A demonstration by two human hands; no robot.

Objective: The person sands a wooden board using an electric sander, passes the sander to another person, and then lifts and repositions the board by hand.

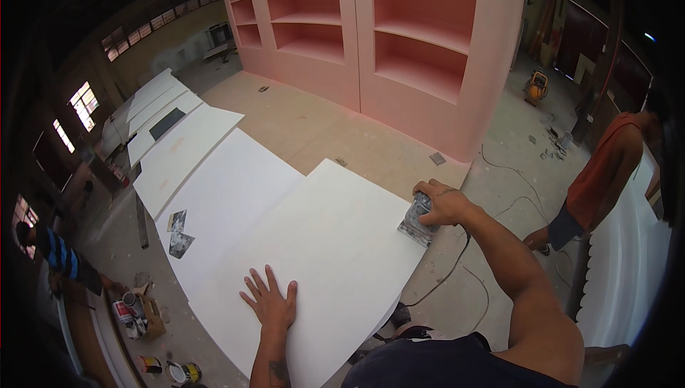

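A large white panel [342,245] lies before me, on top of another white panel [228,167] to its left. My left hand [273,301] rests flat on the top panel near its left edge, fingers spread, holding nothing. At the panel's far right corner my right hand [444,202] is wrapped over a dusty grey electric sander [418,221]. The sander's flat base sits at the panel's right edge. A dark power cord [453,266] runs from it down toward the floor.
Behind the panels stands a pink cabinet [360,45] with arched shelves. Sandpaper pieces [180,244] lie on the left panel. More white panels [189,145] extend far left. Paint cans [183,371] stand on the floor at left. One person [606,167] is at right, another [68,256] at left.
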